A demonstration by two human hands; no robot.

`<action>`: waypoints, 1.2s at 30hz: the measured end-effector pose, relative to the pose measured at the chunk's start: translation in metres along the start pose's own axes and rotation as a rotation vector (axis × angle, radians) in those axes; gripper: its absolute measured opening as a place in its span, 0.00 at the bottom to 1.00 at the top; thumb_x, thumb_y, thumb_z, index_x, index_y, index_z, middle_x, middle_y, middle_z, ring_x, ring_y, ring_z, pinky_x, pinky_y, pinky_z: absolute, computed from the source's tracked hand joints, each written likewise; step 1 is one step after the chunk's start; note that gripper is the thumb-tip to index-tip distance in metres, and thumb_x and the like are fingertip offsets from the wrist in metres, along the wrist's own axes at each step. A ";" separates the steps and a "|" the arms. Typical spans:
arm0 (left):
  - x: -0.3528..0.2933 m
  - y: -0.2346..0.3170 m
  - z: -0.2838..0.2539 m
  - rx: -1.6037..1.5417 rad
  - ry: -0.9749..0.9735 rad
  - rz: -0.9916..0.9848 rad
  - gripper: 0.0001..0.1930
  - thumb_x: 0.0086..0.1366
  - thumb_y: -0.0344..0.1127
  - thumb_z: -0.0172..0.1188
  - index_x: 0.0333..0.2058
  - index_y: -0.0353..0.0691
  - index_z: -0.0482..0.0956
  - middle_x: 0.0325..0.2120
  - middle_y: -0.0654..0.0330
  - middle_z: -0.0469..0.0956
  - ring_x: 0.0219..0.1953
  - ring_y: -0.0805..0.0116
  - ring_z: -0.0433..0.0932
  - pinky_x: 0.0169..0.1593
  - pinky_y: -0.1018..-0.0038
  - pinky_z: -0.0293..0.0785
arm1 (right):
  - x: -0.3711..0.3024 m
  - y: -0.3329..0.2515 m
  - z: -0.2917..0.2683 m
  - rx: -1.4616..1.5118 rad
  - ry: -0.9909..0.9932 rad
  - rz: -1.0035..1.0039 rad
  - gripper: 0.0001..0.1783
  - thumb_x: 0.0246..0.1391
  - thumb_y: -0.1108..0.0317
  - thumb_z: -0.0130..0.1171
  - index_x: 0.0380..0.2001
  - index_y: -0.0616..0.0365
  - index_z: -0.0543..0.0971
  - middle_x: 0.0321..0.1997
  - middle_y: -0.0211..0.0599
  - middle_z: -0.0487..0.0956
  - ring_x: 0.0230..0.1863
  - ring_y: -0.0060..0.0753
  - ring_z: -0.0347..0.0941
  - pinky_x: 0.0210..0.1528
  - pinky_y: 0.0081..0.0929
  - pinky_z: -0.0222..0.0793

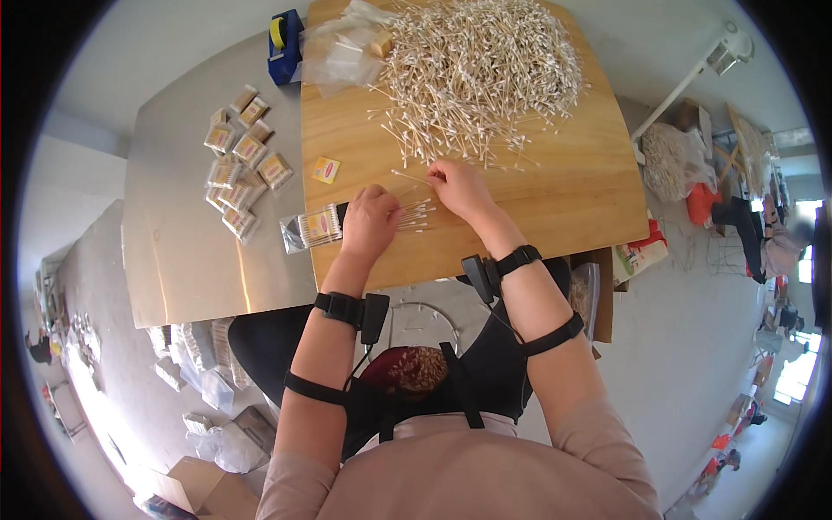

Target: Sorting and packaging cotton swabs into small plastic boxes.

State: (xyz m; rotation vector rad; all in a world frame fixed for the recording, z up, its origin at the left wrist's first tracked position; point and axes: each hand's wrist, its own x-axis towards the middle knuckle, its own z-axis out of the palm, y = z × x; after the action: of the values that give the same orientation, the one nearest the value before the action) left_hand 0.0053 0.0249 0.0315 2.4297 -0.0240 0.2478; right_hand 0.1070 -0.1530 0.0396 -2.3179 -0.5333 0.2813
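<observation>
At the near left part of the wooden board, my left hand (371, 224) is closed over a small fan of cotton swabs (419, 215). Their white tips stick out to its right. Against its left side lies a clear plastic bag (293, 236) with swabs and a yellow-and-white label card (322, 225) inside. My right hand (462, 191), slightly farther off and to the right, pinches a single cotton swab (407, 177) that points left. Beyond it spreads a big loose heap of cotton swabs (485, 69). A loose yellow-and-white card (326, 170) rests beyond my left hand.
Several filled swab packs (243, 169) are grouped on the metal table (173, 260) at left. Clear bags (338, 52) and a blue tape dispenser (286, 48) lie at the far side. A white lamp arm (685, 95) stands at right. Another person (780, 247) is far right.
</observation>
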 end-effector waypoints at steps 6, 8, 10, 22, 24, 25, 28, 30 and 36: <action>-0.001 0.001 0.000 0.065 0.003 0.031 0.03 0.54 0.30 0.65 0.27 0.41 0.81 0.31 0.58 0.76 0.40 0.54 0.76 0.44 0.61 0.73 | -0.004 0.000 0.005 -0.029 0.100 0.054 0.05 0.53 0.70 0.58 0.32 0.57 0.80 0.33 0.44 0.81 0.37 0.51 0.78 0.38 0.43 0.73; -0.002 0.002 -0.002 -0.035 -0.003 -0.013 0.03 0.55 0.30 0.64 0.28 0.40 0.80 0.31 0.57 0.77 0.39 0.53 0.77 0.43 0.61 0.74 | -0.006 -0.001 0.007 -0.098 0.077 0.017 0.03 0.53 0.70 0.58 0.31 0.56 0.78 0.35 0.43 0.80 0.38 0.51 0.77 0.38 0.42 0.73; -0.002 0.003 -0.004 -0.073 0.007 -0.034 0.03 0.56 0.30 0.64 0.29 0.39 0.80 0.31 0.57 0.77 0.38 0.53 0.77 0.42 0.61 0.74 | -0.007 0.001 0.008 -0.095 0.093 -0.009 0.03 0.53 0.70 0.58 0.31 0.56 0.78 0.35 0.42 0.80 0.38 0.51 0.77 0.38 0.42 0.73; 0.033 -0.017 -0.007 0.114 -0.006 -0.004 0.02 0.56 0.30 0.63 0.29 0.40 0.81 0.33 0.58 0.77 0.42 0.54 0.76 0.44 0.61 0.74 | -0.012 0.003 0.001 -0.063 0.032 -0.201 0.04 0.54 0.70 0.59 0.32 0.56 0.81 0.36 0.41 0.79 0.36 0.49 0.77 0.38 0.42 0.72; 0.031 -0.019 -0.005 0.095 -0.043 0.033 0.03 0.56 0.30 0.63 0.30 0.41 0.82 0.32 0.58 0.77 0.43 0.54 0.75 0.45 0.61 0.74 | -0.015 0.006 0.000 0.002 0.035 -0.171 0.04 0.53 0.70 0.59 0.32 0.56 0.81 0.35 0.40 0.79 0.37 0.49 0.77 0.37 0.43 0.73; 0.029 -0.018 -0.005 0.094 -0.024 0.042 0.03 0.56 0.30 0.64 0.30 0.40 0.82 0.33 0.58 0.77 0.43 0.54 0.76 0.45 0.61 0.74 | -0.019 0.007 0.000 0.068 0.100 -0.152 0.05 0.53 0.70 0.59 0.33 0.57 0.81 0.37 0.42 0.79 0.38 0.49 0.77 0.39 0.43 0.73; 0.017 -0.024 0.003 -0.048 0.070 0.057 0.05 0.59 0.31 0.62 0.33 0.39 0.82 0.35 0.55 0.78 0.41 0.54 0.77 0.46 0.64 0.74 | -0.033 0.003 0.007 0.055 0.212 -0.249 0.10 0.54 0.69 0.59 0.40 0.59 0.79 0.43 0.46 0.79 0.46 0.51 0.75 0.47 0.42 0.71; 0.011 -0.019 0.010 -0.197 0.140 0.068 0.07 0.62 0.33 0.61 0.36 0.38 0.82 0.37 0.53 0.79 0.40 0.54 0.77 0.47 0.66 0.74 | -0.046 0.000 0.015 -0.029 0.259 -0.357 0.15 0.55 0.68 0.58 0.45 0.61 0.78 0.48 0.49 0.78 0.52 0.52 0.74 0.53 0.42 0.70; 0.000 0.008 0.028 -0.744 0.239 -0.333 0.22 0.76 0.46 0.44 0.55 0.36 0.74 0.50 0.54 0.78 0.50 0.62 0.76 0.56 0.70 0.69 | -0.066 -0.009 0.037 -0.354 0.180 -0.383 0.33 0.59 0.58 0.55 0.62 0.70 0.65 0.66 0.52 0.68 0.70 0.49 0.59 0.73 0.44 0.50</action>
State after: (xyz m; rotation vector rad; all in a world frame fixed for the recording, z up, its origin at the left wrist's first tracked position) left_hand 0.0096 0.0010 0.0159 1.6221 0.3344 0.3081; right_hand 0.0324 -0.1540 0.0227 -2.4771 -0.9797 -0.2194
